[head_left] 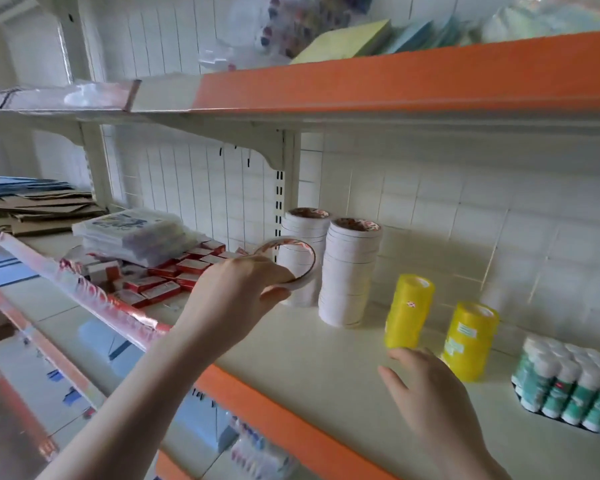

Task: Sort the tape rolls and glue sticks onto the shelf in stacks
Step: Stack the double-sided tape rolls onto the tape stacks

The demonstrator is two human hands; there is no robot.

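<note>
A left hand [236,292] grips a thin white tape roll [291,263] at nine o'clock of two tall white tape stacks [349,275] on the cream metal shelf [326,362]; the right hand [430,396], fingers spread and empty, hovers before yellow tape stacks [409,311]

A stationery shop is shown. Cream metal retail shelving with orange front edges [291,420] is seen, hung on slotted uprights. Goods are laid out in bulk: stacks of white tape rolls [349,275], yellow wrapped tape stacks [409,311], a shrink-wrapped pack of green-and-white glue sticks [568,389], small red-and-white boxes [163,284] and coloured paper pads [347,41].
</note>
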